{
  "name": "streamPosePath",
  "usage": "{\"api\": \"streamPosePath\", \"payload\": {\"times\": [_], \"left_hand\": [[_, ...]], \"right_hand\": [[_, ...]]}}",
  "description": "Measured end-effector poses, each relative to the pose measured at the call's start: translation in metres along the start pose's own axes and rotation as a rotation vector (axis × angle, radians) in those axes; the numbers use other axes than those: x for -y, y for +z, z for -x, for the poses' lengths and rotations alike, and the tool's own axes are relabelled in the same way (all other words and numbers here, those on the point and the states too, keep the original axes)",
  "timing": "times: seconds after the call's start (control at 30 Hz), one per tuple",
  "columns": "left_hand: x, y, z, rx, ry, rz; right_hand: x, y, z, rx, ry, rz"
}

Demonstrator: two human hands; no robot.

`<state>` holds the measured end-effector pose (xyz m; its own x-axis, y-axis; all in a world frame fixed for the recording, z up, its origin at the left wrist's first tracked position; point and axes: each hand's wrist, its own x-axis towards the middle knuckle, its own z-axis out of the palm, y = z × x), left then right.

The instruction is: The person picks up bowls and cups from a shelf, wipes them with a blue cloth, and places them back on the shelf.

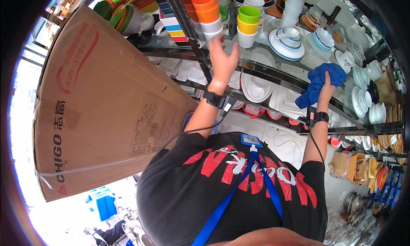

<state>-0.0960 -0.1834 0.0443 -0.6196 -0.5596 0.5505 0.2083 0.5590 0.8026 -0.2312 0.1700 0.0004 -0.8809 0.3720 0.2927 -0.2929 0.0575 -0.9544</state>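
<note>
My left hand [223,58] is raised at the shelf front, its fingers spread close to a stack of orange and white cups [205,12]. Its fingertips overlap the lowest white cup in view; whether they touch it I cannot tell. Just to the right stands a stack of green, yellow and white cups [248,26]. My right hand [327,85] grips a crumpled blue cloth [320,82] above the front edge of the glass shelf. Beyond the cloth are blue-rimmed white plates and bowls [286,44] and stacked pale bowls [320,42].
A tall cardboard carton [105,95] stands close on the left. A dark upright post [189,24] divides the shelving. Lower shelves hold white bowls [256,85] and square white plates [288,98]. Woven baskets [355,167] and plastic-wrapped goods [349,226] are at the lower right.
</note>
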Motion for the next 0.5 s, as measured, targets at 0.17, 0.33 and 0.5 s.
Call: {"api": "streamPosePath", "payload": {"times": [0.17,0.33,0.5], "left_hand": [[0.026,-0.001,0.018,-0.125,0.151,-0.169],[0.032,0.010,0.013,-0.068,-0.021,-0.105],[0.027,0.017,0.012,-0.107,-0.037,-0.130]], "right_hand": [[0.002,0.002,0.001,0.000,-0.046,0.008],[0.010,0.004,0.005,-0.012,-0.034,0.030],[0.003,0.001,0.002,-0.011,-0.047,-0.031]]}}
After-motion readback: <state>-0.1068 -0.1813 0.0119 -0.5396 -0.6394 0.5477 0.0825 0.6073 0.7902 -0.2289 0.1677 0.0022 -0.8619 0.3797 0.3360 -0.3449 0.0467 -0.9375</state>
